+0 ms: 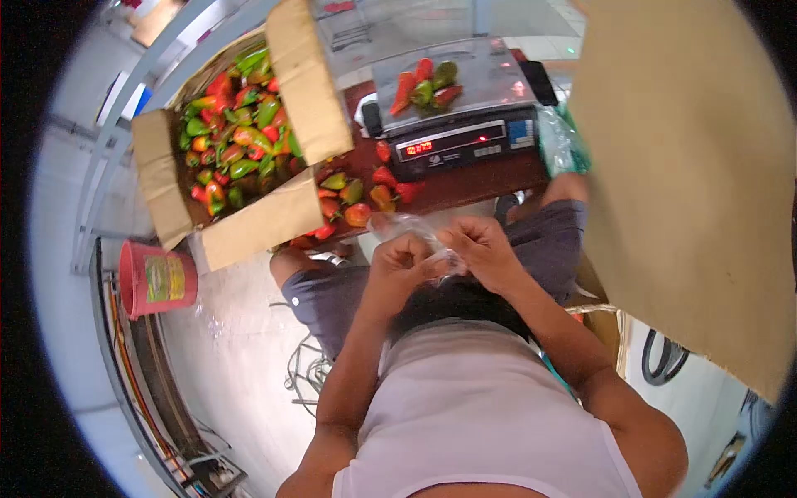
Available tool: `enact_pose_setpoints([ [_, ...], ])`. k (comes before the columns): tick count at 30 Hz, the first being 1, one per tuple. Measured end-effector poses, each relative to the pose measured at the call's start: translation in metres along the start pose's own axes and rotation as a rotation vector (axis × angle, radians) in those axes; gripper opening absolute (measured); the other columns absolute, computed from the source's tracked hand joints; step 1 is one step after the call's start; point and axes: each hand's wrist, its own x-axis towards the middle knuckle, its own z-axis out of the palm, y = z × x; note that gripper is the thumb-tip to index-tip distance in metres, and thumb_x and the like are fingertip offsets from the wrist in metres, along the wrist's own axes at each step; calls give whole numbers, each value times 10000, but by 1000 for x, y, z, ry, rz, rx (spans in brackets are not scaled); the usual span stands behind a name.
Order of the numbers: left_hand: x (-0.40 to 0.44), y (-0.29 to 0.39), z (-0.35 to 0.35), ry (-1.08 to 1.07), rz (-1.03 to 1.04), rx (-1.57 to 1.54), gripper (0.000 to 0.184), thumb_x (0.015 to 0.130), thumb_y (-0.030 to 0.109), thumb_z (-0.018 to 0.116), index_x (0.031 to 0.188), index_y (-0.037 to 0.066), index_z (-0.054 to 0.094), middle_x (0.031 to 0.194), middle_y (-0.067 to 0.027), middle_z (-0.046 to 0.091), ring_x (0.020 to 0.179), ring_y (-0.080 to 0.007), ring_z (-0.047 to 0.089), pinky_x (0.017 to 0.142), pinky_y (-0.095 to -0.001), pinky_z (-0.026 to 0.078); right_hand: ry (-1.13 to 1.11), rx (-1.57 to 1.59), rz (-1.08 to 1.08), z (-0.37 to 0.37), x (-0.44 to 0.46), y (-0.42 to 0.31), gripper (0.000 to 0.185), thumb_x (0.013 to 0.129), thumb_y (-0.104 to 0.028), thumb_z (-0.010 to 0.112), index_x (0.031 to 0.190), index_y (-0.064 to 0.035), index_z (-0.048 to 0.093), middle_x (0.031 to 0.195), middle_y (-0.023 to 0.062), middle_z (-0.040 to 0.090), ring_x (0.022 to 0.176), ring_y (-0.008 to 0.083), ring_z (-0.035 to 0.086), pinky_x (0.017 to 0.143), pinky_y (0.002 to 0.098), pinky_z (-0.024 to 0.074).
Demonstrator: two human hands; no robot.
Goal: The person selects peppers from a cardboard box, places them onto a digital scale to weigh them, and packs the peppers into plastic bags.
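A clear plastic bag [407,224] is pinched between my two hands in front of my lap. My left hand [405,264] grips its left side with curled fingers, and my right hand [479,249] closes on the right side. Beyond them stands a digital scale [465,137] with red lit digits. On its metal plate lies a small group of red and green peppers [425,86]. Loose peppers [357,214] rest on the dark red table [465,184] to the left of the scale, near my left hand.
An open cardboard box [311,83] full of red and green peppers stands at the left. A large cardboard sheet [685,166] fills the right side. A green-tinted plastic bag [563,141] hangs beside the scale. A pink bucket [158,280] sits on the floor at left.
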Motion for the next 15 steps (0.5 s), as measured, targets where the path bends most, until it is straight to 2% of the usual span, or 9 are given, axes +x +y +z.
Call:
enact_pose_setpoints([
  [3, 6, -2, -6, 105, 119, 25, 329, 819, -96, 694, 721, 104, 451, 755, 11, 580, 697, -77, 575, 648, -233, 490, -164, -377, -53, -3, -3, -23, 348, 874, -309, 811, 721, -93, 585, 650, -30, 570, 572, 41, 494, 495, 238, 394],
  [4, 4, 6, -1, 89, 66, -140, 295, 832, -96, 686, 767, 98, 473, 795, -19, 628, 712, -89, 605, 655, -242, 512, -89, -469, 5, -3, -2, -20, 390, 802, -262, 871, 679, -83, 547, 638, -21, 570, 579, 55, 513, 508, 245, 402],
  [7, 6, 2, -8, 28, -68, -463, 268, 840, -102, 665, 825, 104, 493, 820, -52, 657, 745, -96, 628, 663, -239, 517, 20, -555, -157, -12, 0, -18, 365, 833, -217, 830, 709, -56, 526, 658, -20, 564, 591, 67, 512, 513, 257, 404],
  [8, 4, 5, -11, 76, -134, -456, 256, 856, -76, 675, 848, 104, 493, 805, -51, 646, 738, -99, 624, 664, -241, 517, 86, -652, -239, -16, 2, -19, 344, 845, -195, 810, 721, -52, 523, 666, -14, 560, 602, 69, 516, 521, 261, 411],
  [10, 2, 4, -6, 53, 23, -6, 238, 862, -58, 683, 866, 101, 506, 802, -50, 644, 700, -103, 620, 627, -251, 518, 231, -843, -398, -21, 6, -21, 303, 867, -151, 771, 745, -42, 517, 684, -3, 551, 623, 71, 525, 538, 268, 423],
  [11, 3, 3, -3, 38, 101, 217, 230, 865, -50, 686, 875, 100, 512, 800, -49, 643, 682, -105, 617, 608, -256, 519, 220, -794, -390, -25, 10, -13, 280, 875, -146, 763, 775, -50, 519, 702, -3, 551, 636, 74, 535, 549, 270, 431],
  [13, 13, -12, -3, 157, 194, 438, 217, 834, -45, 706, 906, 77, 542, 787, -33, 625, 681, -95, 597, 603, -247, 488, 193, -697, -378, -28, 20, 3, 239, 889, -137, 746, 835, -67, 524, 739, -3, 550, 662, 79, 554, 570, 273, 448],
  [14, 19, -21, -8, 217, 244, 554, 218, 819, -42, 716, 922, 65, 556, 781, -24, 616, 681, -91, 588, 600, -243, 472, 158, -294, -244, -25, 19, 2, 233, 888, -130, 748, 863, -78, 522, 753, -7, 552, 671, 81, 561, 584, 276, 456],
  [15, 26, -33, -21, 271, 210, 492, 211, 826, -41, 706, 938, 64, 562, 786, -24, 617, 682, -91, 591, 600, -245, 480, 113, 107, -110, -15, 16, -7, 233, 886, -123, 751, 891, -89, 521, 766, -11, 553, 681, 84, 567, 597, 278, 464],
])
